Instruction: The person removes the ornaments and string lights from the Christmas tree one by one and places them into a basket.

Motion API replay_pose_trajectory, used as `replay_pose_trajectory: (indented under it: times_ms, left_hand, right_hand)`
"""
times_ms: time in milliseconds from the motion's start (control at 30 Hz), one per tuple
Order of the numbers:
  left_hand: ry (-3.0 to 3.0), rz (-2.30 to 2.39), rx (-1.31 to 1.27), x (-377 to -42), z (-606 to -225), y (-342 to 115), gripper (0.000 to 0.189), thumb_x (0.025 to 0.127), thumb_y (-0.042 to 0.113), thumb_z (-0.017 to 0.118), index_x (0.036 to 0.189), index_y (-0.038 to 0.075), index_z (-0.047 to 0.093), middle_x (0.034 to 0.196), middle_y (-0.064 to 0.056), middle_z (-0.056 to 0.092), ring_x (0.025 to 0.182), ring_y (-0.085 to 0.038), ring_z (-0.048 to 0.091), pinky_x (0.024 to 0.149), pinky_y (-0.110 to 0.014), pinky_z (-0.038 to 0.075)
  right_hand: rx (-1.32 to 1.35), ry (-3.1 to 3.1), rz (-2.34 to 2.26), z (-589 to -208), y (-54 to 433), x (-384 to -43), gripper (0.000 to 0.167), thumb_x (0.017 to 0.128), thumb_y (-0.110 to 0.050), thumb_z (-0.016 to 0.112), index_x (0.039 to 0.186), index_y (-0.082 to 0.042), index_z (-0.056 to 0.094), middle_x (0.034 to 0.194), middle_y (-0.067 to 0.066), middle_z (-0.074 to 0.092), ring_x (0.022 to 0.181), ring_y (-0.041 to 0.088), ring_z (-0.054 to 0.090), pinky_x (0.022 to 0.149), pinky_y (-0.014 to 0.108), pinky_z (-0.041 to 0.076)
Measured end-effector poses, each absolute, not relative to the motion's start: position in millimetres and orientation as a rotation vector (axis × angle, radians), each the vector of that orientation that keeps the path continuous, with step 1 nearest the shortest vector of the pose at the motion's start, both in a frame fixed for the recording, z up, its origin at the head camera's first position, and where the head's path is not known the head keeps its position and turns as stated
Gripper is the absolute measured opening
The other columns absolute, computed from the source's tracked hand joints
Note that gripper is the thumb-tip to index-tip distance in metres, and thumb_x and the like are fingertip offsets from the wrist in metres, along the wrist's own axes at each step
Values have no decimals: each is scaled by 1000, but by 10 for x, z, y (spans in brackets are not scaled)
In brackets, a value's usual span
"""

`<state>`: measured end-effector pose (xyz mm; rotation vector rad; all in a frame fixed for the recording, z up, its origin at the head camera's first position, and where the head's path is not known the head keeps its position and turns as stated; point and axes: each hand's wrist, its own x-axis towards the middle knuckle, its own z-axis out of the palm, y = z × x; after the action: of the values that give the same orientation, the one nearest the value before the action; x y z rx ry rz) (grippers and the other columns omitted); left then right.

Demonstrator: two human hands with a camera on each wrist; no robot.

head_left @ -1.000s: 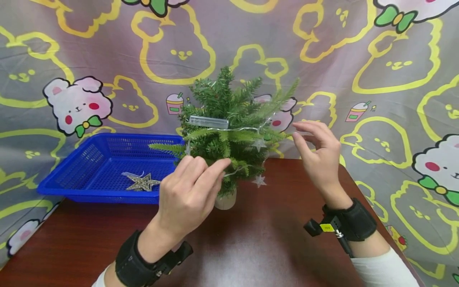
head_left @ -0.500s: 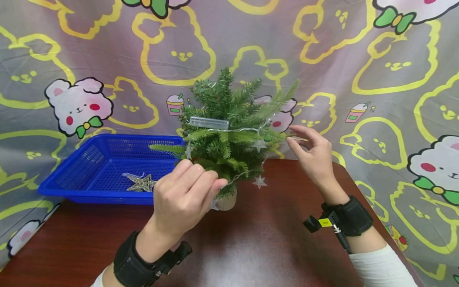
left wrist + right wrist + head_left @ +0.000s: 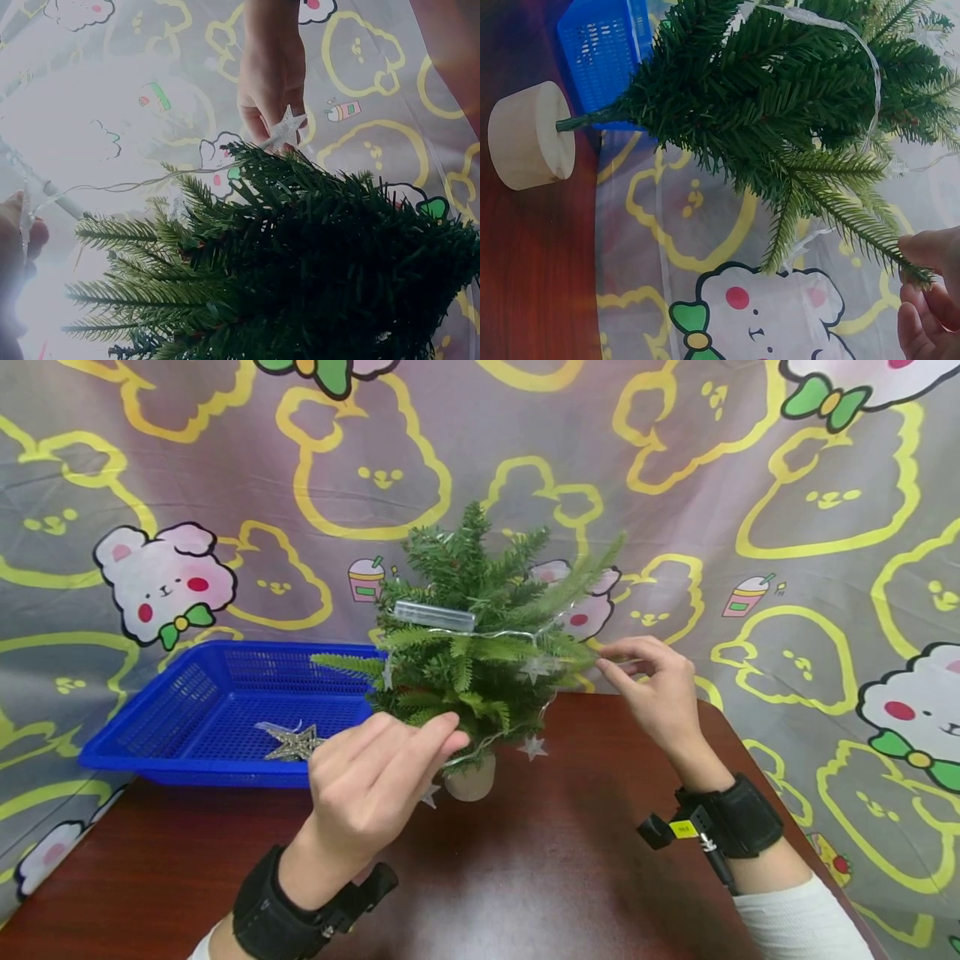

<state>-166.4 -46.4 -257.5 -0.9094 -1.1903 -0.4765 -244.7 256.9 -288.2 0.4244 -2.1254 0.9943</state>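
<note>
On the table [image 3: 525,893] stands a bushy two-tone green tree [image 3: 480,649], hands [image 3: 375,781] pinching its starry string [image 3: 510,634] and branch [image 3: 855,222].

Tree [image 3: 480,577]: dark green, yellow-green at the tips [image 3: 348,667]; base [image 3: 529,139]: plain pale beige; wire [image 3: 877,75]: clear, silvery; light stars [image 3: 533,748]: translucent white; case [image 3: 435,615]: clear, greyish; basket [image 3: 225,767]: solid blue, perforated grid pattern; ornament [image 3: 295,744]: glittery gold, whitish ribbon [image 3: 272,727]; table [image 3: 540,810]: reddish brown, whitish where light glares; cloth [image 3: 525,418]: grey with a mauve cast, printed with yellow bear outlines, white bunnies edged in black with red cheeks, green bows with yellow knots, pink cups with green labels; wristbands [image 3: 738,822]: black, yellow tag [image 3: 683,829] on the right one; sleeves [image 3: 798,914]: white
</note>
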Motion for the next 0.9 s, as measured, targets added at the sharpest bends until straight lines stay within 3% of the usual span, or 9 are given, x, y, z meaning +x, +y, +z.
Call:
replay_pose_trajectory:
  times_ms: [300, 400, 633, 700, 800, 900]
  left_hand:
    - [-1367, -449, -832, -1633, -2591, -554, 39, 97, 39, 61, 72, 11, 72, 56, 2, 45, 51, -14, 38, 41, -21, 17]
    - [-1439, -414, -817, -1620, -2588, -591, 44, 97, 43, 58, 68, 12, 68, 60, 1, 40, 55, -16, 37, 43, -23, 20]
    - [-1567, -344, -823, -1586, -2587, -671, 59, 87, 66, 59, 60, 15, 57, 67, -2, 38, 62, -21, 36, 45, -28, 21]
    - [-1646, -319, -820, -1569, -2606, -700, 53, 88, 61, 63, 61, 15, 60, 71, -3, 39, 64, -21, 36, 43, -27, 22]
    - [-1720, -276, -820, -1570, -2629, -718, 31, 89, 34, 68, 65, 16, 64, 73, -3, 39, 66, -21, 36, 41, -26, 21]
    - [-1703, -256, -832, -1591, -2638, -711, 13, 82, 10, 65, 69, 14, 65, 71, -2, 40, 63, -20, 37, 41, -25, 20]
  right_hand:
    - [459, -2092, 947, -2903, 2566, -2359, 12, 84, -8, 78, 96, -9, 78, 91, 7, 72, 75, -13, 58, 71, 8, 47]
    - [459, -2092, 926, -2905, 2564, -2327, 11, 84, -9, 77, 95, -10, 78, 92, 6, 72, 75, -13, 57, 72, 8, 47]
    - [465, -2087, 899, -2889, 2553, -2265, 10, 85, -8, 77, 94, -12, 78, 93, 5, 73, 75, -13, 57, 72, 8, 47]
    - [472, -2084, 905, -2884, 2550, -2252, 10, 85, -8, 77, 93, -12, 78, 92, 5, 72, 75, -11, 58, 72, 8, 47]
    - [475, -2085, 913, -2883, 2549, -2238, 9, 85, -7, 76, 93, -11, 78, 92, 4, 72, 75, -10, 59, 70, 7, 48]
    - [469, -2099, 901, -2888, 2547, -2229, 8, 85, -8, 76, 93, -11, 77, 92, 4, 71, 74, -10, 59, 67, 6, 48]
